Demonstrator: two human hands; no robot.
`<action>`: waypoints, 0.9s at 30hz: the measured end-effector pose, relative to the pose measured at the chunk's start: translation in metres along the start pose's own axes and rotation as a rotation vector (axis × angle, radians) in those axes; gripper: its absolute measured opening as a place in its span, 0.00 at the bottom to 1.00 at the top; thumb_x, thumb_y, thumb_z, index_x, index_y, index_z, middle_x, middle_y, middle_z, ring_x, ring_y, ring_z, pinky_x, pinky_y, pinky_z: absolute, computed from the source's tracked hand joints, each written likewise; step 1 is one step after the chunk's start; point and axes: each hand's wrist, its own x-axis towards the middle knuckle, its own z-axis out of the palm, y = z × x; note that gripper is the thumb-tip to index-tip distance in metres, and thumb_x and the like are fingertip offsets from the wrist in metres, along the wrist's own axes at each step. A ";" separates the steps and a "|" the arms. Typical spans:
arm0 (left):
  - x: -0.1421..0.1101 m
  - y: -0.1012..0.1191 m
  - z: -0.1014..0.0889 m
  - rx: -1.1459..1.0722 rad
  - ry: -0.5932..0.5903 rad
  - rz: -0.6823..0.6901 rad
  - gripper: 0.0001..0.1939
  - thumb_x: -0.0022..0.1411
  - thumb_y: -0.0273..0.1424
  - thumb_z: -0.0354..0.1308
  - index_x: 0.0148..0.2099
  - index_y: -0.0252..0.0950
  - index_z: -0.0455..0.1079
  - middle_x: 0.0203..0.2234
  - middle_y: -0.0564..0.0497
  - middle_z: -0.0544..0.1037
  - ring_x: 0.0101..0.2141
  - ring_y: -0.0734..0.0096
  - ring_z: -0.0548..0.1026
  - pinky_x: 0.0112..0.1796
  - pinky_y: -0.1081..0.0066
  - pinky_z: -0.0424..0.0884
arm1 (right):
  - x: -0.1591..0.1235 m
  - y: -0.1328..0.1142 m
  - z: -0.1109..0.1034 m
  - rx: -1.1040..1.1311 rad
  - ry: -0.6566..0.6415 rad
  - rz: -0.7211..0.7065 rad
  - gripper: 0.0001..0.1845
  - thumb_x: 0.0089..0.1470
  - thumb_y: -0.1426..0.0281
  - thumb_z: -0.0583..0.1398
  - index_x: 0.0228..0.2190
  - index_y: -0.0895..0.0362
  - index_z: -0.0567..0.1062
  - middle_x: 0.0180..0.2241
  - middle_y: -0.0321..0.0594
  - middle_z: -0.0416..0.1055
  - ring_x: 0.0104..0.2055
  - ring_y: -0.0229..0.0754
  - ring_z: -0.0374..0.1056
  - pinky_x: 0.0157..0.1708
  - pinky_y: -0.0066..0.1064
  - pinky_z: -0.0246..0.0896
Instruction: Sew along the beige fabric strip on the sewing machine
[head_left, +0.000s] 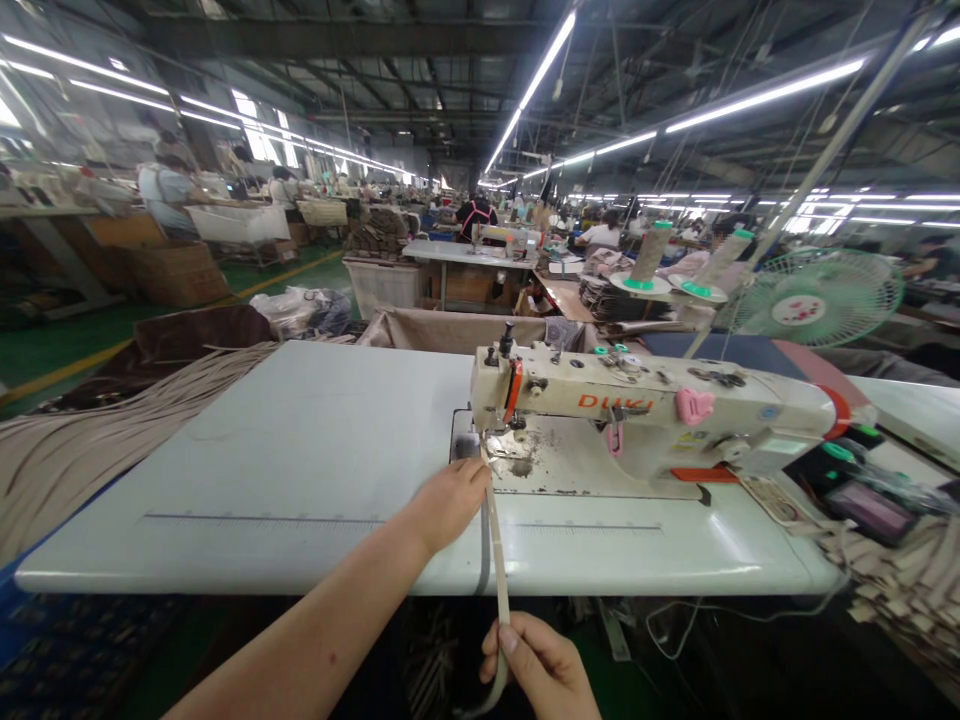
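A narrow beige fabric strip runs from under the needle area of the sewing machine down over the table's front edge. Close in front of the presser foot, my left hand is closed, its fingertips on the strip near the needle. Below the table edge my right hand pinches the same strip between thumb and fingers. The strip's lower end curls down under that hand. The needle itself is too small to make out.
Bundled beige strips hang at the table's left, and more lie in a pile at the right. A green fan and thread cones stand behind the machine. A ruler line marks the white tabletop. Other people sit farther back.
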 end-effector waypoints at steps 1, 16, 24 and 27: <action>0.000 0.000 0.001 0.001 -0.002 0.006 0.09 0.72 0.23 0.48 0.48 0.35 0.69 0.50 0.43 0.76 0.54 0.59 0.74 0.58 0.60 0.73 | -0.001 0.000 -0.001 -0.002 -0.006 0.000 0.26 0.53 0.45 0.68 0.27 0.57 0.83 0.23 0.40 0.76 0.29 0.43 0.69 0.35 0.32 0.64; -0.001 0.001 -0.003 0.055 -0.010 0.054 0.11 0.73 0.23 0.48 0.47 0.35 0.71 0.48 0.43 0.77 0.53 0.58 0.75 0.56 0.58 0.75 | -0.003 -0.002 -0.002 -0.051 -0.037 0.006 0.27 0.56 0.44 0.65 0.24 0.56 0.82 0.23 0.42 0.76 0.29 0.46 0.70 0.36 0.35 0.65; -0.001 0.000 -0.002 0.010 -0.012 0.022 0.09 0.73 0.23 0.48 0.48 0.34 0.70 0.48 0.44 0.76 0.54 0.58 0.74 0.57 0.59 0.74 | -0.002 0.004 -0.003 -0.025 -0.042 0.017 0.29 0.54 0.43 0.66 0.23 0.57 0.82 0.22 0.41 0.75 0.27 0.43 0.69 0.33 0.32 0.63; 0.001 0.000 -0.002 -0.006 0.010 0.013 0.08 0.72 0.23 0.49 0.47 0.34 0.69 0.50 0.43 0.76 0.55 0.57 0.73 0.59 0.59 0.72 | -0.002 0.007 -0.005 -0.027 -0.052 0.016 0.28 0.55 0.44 0.66 0.23 0.57 0.82 0.21 0.39 0.74 0.26 0.41 0.67 0.32 0.31 0.61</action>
